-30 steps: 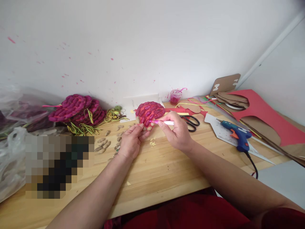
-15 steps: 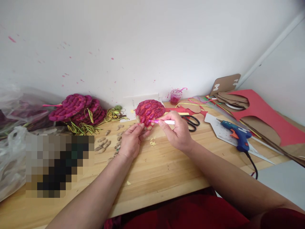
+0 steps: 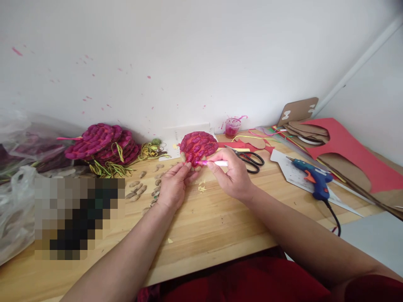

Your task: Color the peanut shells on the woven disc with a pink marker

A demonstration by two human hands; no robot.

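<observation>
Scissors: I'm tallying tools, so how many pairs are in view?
1 pair: the black-handled scissors lie on the wooden table beside the right hand, which seems to cover part of them. Others may be hidden.

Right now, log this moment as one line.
left hand: holding peanut-covered disc by near edge; right hand: holding brush, tip at disc; pink cup: near wall; glue gun: at right

place: craft workspace | evidence: glue gun (image 3: pixel 321 184), scissors (image 3: pixel 254 163), pink-stained cup (image 3: pixel 232 129), cut cardboard (image 3: pixel 308 127), pink-spattered wall (image 3: pixel 189 63)
</observation>
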